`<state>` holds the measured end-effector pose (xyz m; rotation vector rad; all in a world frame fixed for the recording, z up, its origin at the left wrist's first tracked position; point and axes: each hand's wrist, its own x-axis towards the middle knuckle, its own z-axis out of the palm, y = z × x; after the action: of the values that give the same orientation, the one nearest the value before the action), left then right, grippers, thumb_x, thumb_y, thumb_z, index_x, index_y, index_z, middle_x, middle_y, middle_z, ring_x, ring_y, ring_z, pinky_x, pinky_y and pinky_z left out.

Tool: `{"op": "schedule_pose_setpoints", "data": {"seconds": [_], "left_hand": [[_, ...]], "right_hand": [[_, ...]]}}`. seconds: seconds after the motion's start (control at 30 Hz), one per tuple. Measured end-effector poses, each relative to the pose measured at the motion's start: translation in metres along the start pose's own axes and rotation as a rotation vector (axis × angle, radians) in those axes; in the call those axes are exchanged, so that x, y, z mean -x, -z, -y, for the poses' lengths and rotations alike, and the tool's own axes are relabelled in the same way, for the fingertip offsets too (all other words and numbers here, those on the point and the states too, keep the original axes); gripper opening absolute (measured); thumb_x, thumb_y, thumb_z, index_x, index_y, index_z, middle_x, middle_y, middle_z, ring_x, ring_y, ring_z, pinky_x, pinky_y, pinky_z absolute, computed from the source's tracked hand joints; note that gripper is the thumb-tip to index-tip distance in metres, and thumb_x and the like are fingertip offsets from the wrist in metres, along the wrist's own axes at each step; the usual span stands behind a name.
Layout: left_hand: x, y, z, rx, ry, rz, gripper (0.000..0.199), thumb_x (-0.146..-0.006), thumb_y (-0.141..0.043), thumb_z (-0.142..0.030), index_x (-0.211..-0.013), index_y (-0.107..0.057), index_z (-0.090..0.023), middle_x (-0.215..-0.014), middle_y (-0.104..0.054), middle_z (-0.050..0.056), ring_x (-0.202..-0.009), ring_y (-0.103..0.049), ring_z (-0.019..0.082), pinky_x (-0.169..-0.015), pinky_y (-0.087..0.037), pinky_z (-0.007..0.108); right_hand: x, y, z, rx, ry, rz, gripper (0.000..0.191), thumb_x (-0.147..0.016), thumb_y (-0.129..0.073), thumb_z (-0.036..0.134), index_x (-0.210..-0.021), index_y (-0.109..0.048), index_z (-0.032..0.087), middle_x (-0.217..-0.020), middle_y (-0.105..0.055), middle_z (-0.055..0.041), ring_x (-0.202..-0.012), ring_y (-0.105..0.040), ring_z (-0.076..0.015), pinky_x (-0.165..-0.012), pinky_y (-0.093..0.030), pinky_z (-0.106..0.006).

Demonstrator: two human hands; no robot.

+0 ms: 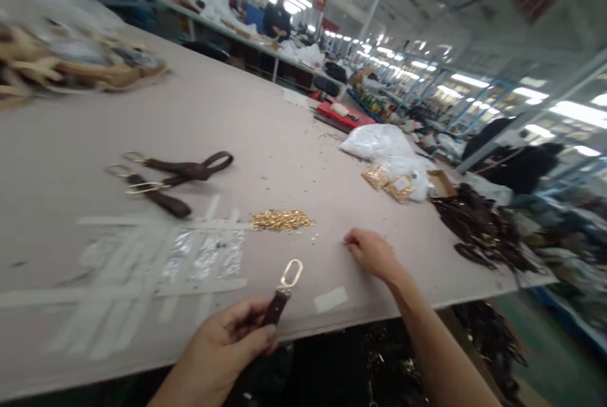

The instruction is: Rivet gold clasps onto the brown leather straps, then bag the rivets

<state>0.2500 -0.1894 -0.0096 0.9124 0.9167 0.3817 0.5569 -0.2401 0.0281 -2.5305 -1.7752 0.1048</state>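
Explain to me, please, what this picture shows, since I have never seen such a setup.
There is no machine: a person works with bare hands, and the one picture comes from a camera on their head, looking forward and down. The left hand holds a brown strap with a gold loop. The right hand is at the table; whether it grips anything is unclear. On the table lie gold bits, more straps and a white bag.
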Motion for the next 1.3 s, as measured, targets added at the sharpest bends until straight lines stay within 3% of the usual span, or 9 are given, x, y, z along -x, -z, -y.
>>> {"op": "schedule_pose_setpoints", "data": {"seconds": [0.07, 0.17, 0.27, 0.4, 0.47, 0.63, 0.9, 1.1, 1.3], "left_hand": [[0.005, -0.003, -0.009, 0.031, -0.019, 0.089, 0.032, -0.065, -0.078, -0.029, -0.094, -0.072, -0.016, -0.078, -0.069, 0.001, -0.067, -0.06, 0.013, -0.066, -0.05, 0.023], [0.009, -0.002, -0.014, 0.048, -0.061, 0.099, 0.027, -0.071, -0.072, -0.026, -0.094, -0.069, -0.014, -0.075, -0.062, -0.002, -0.062, -0.054, 0.009, -0.063, -0.046, 0.021], [0.011, 0.0, -0.013, 0.045, -0.108, 0.094, 0.024, -0.075, -0.068, -0.024, -0.096, -0.068, -0.013, -0.077, -0.061, -0.002, -0.062, -0.053, 0.009, -0.063, -0.044, 0.023], [0.011, -0.003, -0.01, 0.02, -0.161, 0.072, 0.022, -0.077, -0.065, -0.022, -0.096, -0.068, -0.013, -0.078, -0.062, 0.0, -0.069, -0.055, 0.011, -0.066, -0.045, 0.024], [0.011, -0.005, -0.01, 0.01, -0.193, 0.059, 0.021, -0.077, -0.065, -0.022, -0.095, -0.069, -0.013, -0.081, -0.065, 0.002, -0.073, -0.057, 0.013, -0.069, -0.047, 0.025], [0.012, -0.005, -0.007, -0.031, -0.287, 0.035, 0.021, -0.08, -0.066, -0.028, -0.097, -0.07, -0.015, -0.091, -0.07, 0.006, -0.085, -0.063, 0.019, -0.078, -0.051, 0.03], [0.018, -0.001, -0.003, -0.302, -0.469, -0.049, 0.014, -0.086, -0.059, -0.022, -0.091, -0.073, -0.02, -0.084, -0.064, 0.002, -0.079, -0.059, 0.016, -0.071, -0.047, 0.026], [0.023, -0.003, -0.003, -0.337, -0.549, -0.074, 0.021, -0.087, -0.056, -0.014, -0.097, -0.072, -0.022, -0.086, -0.065, 0.001, -0.082, -0.061, 0.015, -0.075, -0.047, 0.025], [0.023, -0.008, -0.004, -0.298, -0.51, -0.051, 0.019, -0.088, -0.056, -0.016, -0.096, -0.072, -0.021, -0.087, -0.066, 0.002, -0.081, -0.063, 0.016, -0.072, -0.049, 0.025]], "right_hand": [[-0.001, -0.003, -0.006, -0.066, -0.051, -0.003, 0.015, -0.084, -0.057, 0.019, -0.095, -0.067, 0.021, -0.087, -0.075, -0.0044, -0.08, -0.067, -0.0197, -0.07, -0.045, -0.029], [-0.001, -0.01, -0.011, -0.13, -0.093, -0.028, 0.012, -0.08, -0.057, 0.02, -0.088, -0.066, 0.021, -0.078, -0.072, -0.0043, -0.073, -0.066, -0.0212, -0.066, -0.044, -0.031], [0.01, -0.014, 0.004, -0.183, -0.106, -0.098, 0.011, -0.08, -0.057, 0.024, -0.087, -0.065, 0.02, -0.08, -0.071, -0.0052, -0.074, -0.066, -0.0215, -0.07, -0.048, -0.034], [0.045, -0.024, 0.06, -0.667, 0.009, -0.223, 0.016, -0.085, -0.063, 0.036, -0.09, -0.062, 0.021, -0.083, -0.069, -0.0032, -0.077, -0.065, -0.0179, -0.073, -0.052, -0.032], [0.063, -0.031, 0.094, -0.906, 0.073, -0.282, 0.013, -0.084, -0.068, 0.031, -0.09, -0.061, 0.022, -0.085, -0.067, -0.0024, -0.081, -0.064, -0.0169, -0.074, -0.053, -0.03], [0.084, -0.042, 0.147, -0.997, 0.209, -0.343, 0.012, -0.087, -0.063, 0.016, -0.093, -0.06, 0.025, -0.089, -0.067, -0.0003, -0.086, -0.065, -0.0153, -0.078, -0.053, -0.027], [0.091, -0.043, 0.156, -0.93, 0.188, -0.471, 0.012, -0.086, -0.063, 0.014, -0.091, -0.061, 0.025, -0.09, -0.07, -0.0006, -0.087, -0.068, -0.0149, -0.076, -0.055, -0.025], [0.097, -0.048, 0.16, -1.142, -0.053, -0.329, 0.009, -0.086, -0.066, 0.026, -0.092, -0.06, 0.023, -0.088, -0.068, -0.0022, -0.081, -0.068, -0.0167, -0.072, -0.058, -0.028], [0.099, -0.049, 0.151, -1.032, 0.041, -0.397, 0.012, -0.085, -0.067, 0.019, -0.095, -0.063, 0.025, -0.091, -0.068, -0.0017, -0.088, -0.067, -0.0162, -0.079, -0.056, -0.027]]}}
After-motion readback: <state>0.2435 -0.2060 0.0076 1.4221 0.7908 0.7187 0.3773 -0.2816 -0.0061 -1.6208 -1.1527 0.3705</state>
